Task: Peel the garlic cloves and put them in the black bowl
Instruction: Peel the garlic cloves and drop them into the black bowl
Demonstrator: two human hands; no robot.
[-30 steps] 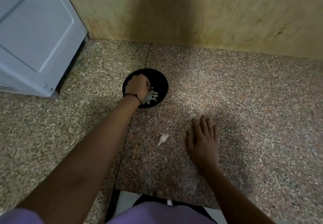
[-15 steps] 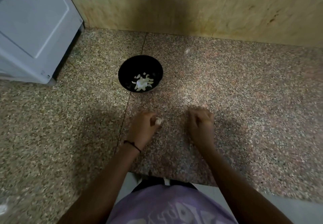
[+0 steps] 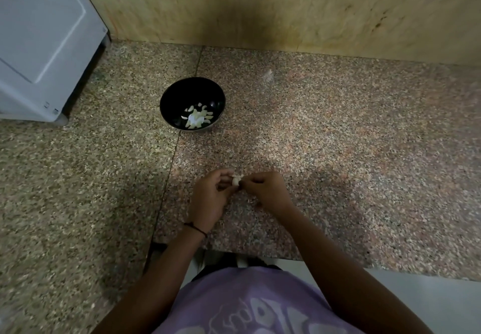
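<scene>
The fingers (image 3: 224,175) of the left hand (image 3: 208,199) and those of the right hand (image 3: 266,190) are curled toward each other and pinch one garlic clove (image 3: 236,179) between their tips, held just above the desk (image 3: 338,138) near its front edge. A thin black band (image 3: 196,228) circles the left wrist. Farther toward the back edge, a little left of the hands and well apart from them, stands the black bowl (image 3: 187,90), upright, with a small heap of pale peeled cloves (image 3: 197,118) lying at its bottom. A pale scrap (image 3: 268,74), too blurred to identify, lies on the desk to the right of the bowl. A white cabinet (image 3: 39,42) fills the back left corner, against the yellowish wall (image 3: 286,8). A purple shirt (image 3: 247,305) shows below the front edge.
</scene>
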